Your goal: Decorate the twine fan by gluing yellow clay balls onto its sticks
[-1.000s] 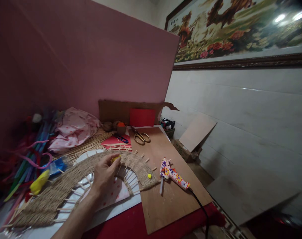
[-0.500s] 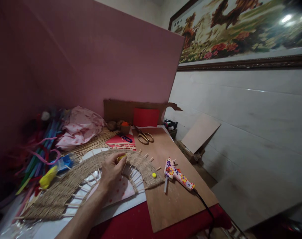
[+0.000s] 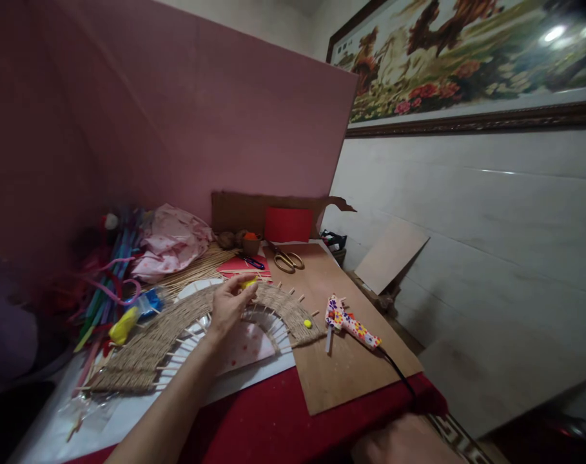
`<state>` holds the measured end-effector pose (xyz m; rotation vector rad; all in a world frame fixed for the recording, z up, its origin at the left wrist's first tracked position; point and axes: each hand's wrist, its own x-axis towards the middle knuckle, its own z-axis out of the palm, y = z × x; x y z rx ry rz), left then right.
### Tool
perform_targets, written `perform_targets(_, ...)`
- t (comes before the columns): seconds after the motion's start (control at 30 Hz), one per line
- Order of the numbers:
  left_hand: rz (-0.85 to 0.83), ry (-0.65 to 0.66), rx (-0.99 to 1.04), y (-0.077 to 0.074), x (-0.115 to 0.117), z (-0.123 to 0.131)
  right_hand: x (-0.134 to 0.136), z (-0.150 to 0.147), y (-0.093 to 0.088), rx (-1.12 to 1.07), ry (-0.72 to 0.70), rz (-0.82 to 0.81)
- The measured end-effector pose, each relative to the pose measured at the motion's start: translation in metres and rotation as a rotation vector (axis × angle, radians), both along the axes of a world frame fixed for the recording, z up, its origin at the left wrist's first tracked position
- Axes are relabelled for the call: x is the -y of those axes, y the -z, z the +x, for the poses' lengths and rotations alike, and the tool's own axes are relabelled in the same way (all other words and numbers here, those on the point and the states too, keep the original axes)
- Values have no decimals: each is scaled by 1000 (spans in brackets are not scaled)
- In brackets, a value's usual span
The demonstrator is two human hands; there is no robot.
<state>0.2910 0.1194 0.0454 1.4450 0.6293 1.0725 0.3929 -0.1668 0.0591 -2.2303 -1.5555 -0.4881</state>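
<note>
My left hand (image 3: pixel 229 308) reaches over the woven twine arch (image 3: pixel 181 328), its thumb and fingers pinched round a small yellow piece (image 3: pixel 249 283) near the arch's top. Thin sticks poke out along both edges of the arch. A yellow dot (image 3: pixel 307 324) lies on its right end. At the bottom edge my right hand (image 3: pixel 403 441) shows only as a blurred patch of skin, its fingers not discernible. Beside the arch, a flowered glue gun (image 3: pixel 351 327) rests on the brown board (image 3: pixel 331 380).
Gold-handled scissors (image 3: pixel 289 261) lie on the board's far part. Pipe cleaners (image 3: pixel 104 303), a yellow lump (image 3: pixel 124 325) and pink dotted cloth (image 3: pixel 171 245) are at the left. Red card (image 3: pixel 287 224) stands at the back; red cloth (image 3: pixel 254 419) covers the front.
My left hand has moved slightly right and up in the view with the yellow piece. My right hand has come into view at the bottom. The whole view has shifted a little.
</note>
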Motion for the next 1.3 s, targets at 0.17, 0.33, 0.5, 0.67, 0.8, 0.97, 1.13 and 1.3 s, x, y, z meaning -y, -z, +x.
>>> perform_targets(0.17, -139, 151, 84, -21, 8, -4, -75, -8, -29, -407, -387, 85)
perform_targets(0.33, -247, 343, 108, -18, 20, -26, -147, -30, -26, -477, -401, 417)
perform_targets(0.5, -302, 350, 152, -4, 25, -44, -166, -32, -1, -481, -497, 409)
perform_targets(0.67, -272, 369, 107, 1, 25, -48, -165, -26, 10, -463, -569, 400)
perform_targets(0.8, -319, 393, 76, 5, 29, -49, -164, -25, 14, -514, -604, 407)
perform_targets(0.97, -420, 416, 95, 7, 32, -47, -161, -26, 14, -511, -600, 378)
perform_targets(1.13, -458, 406, 119, 6, 32, -45, -157, -28, 12, -541, -612, 324)
perform_targets(1.3, -363, 358, 53, 8, 32, -44, -156, -29, 12, -606, -572, 334)
